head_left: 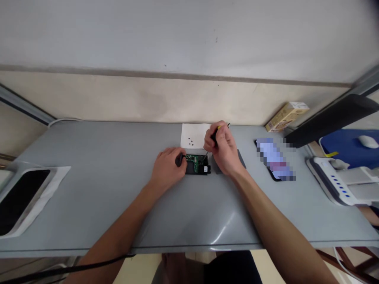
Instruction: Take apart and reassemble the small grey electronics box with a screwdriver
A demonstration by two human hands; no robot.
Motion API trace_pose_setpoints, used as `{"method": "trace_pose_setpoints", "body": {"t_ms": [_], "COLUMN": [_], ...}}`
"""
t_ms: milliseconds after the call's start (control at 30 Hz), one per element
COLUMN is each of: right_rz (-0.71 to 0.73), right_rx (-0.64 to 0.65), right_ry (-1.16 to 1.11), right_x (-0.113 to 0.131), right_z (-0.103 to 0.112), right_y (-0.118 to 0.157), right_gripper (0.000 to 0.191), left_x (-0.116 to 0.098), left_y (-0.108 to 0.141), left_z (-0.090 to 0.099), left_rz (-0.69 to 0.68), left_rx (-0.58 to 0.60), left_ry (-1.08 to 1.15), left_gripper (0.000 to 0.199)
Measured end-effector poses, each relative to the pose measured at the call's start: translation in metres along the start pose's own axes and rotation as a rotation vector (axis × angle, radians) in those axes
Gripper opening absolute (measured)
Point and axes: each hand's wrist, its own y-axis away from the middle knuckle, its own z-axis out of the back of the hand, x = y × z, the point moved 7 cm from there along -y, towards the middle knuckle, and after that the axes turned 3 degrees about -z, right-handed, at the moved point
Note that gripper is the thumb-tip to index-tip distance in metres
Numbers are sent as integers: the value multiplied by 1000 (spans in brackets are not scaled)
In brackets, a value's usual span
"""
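Observation:
An opened black electronic device with a green circuit board point(196, 162) lies on the table between my hands. My left hand point(169, 167) is closed around its left end, with a black rounded piece point(179, 159) showing at the thumb; I cannot tell what that piece is. In my right hand point(222, 148) is a screwdriver point(213, 138) with a black and yellow handle, tilted, its thin shaft reaching down to the right part of the board. A dark flat panel point(241, 158) lies partly hidden under my right hand. Several tiny dark screws point(191, 141) rest on white paper point(199, 130) behind the device.
A phone point(274, 159) lies to the right, before a small carton point(287, 116) and a dark monitor-like panel point(331, 120). Farther right are a white power strip point(334, 181) and a mouse point(368, 141) on a blue mat. On the left lies a black-screened device point(23, 197). A wall borders the back.

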Motion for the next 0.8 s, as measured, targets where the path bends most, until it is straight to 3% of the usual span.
{"method": "trace_pose_setpoints", "body": {"t_ms": [167, 233, 333, 433, 667, 800], "right_rz": [-42, -15, 1, -6, -35, -47], "right_rx": [-13, -22, -49, -85, -78, -89], "right_ry": [13, 7, 2, 27, 26, 48], "right_x": [1, 2, -1, -1, 2, -5], "right_z": [0, 3, 8, 11, 16, 23], "right_y": [-1, -1, -2, -4, -6, -6], "right_gripper": [38, 39, 46, 45, 44, 52], "left_x": [-9, -18, -34, -38, -28, -28], "left_y": [5, 7, 10, 12, 10, 10], "left_z": [7, 13, 7, -3, -12, -12], "left_rz": [-29, -107, -297, -380, -404, -426], "left_rx": [-97, -146, -32, 100, 124, 110], "left_ry": [-98, -104, -47, 8, 43, 37], "left_gripper": [16, 25, 36, 45, 32, 28]}}
